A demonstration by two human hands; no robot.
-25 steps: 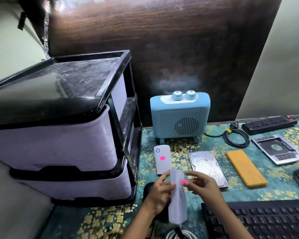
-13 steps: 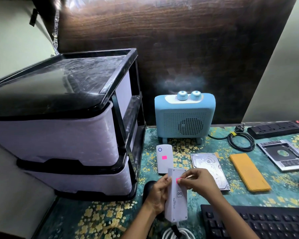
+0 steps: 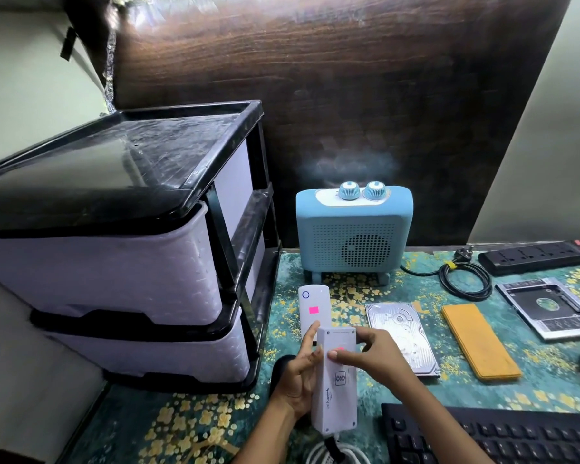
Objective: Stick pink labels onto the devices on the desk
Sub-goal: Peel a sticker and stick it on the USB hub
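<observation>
Above the worktop [image 3: 195, 420], the left hand [image 3: 298, 380] grips a white box [image 3: 337, 396] by its left side. The right hand [image 3: 372, 353] pinches the box's far end, its thumb pressing a pink label [image 3: 341, 348] onto the face. Two pink labels show: this one and another on a white power bank [image 3: 312, 296] lying just behind. The box's logo and handwriting are unreadable.

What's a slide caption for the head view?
The left hand holds a white device while the right hand presses a pink label onto it.

Dark wood panel [image 3: 315, 95] rising behind desk [image 3: 188, 426], catching glare. Pale walls [image 3: 31, 95] flanking it. Black-framed drawer unit [image 3: 98, 262] sitting at desk's left.
</observation>
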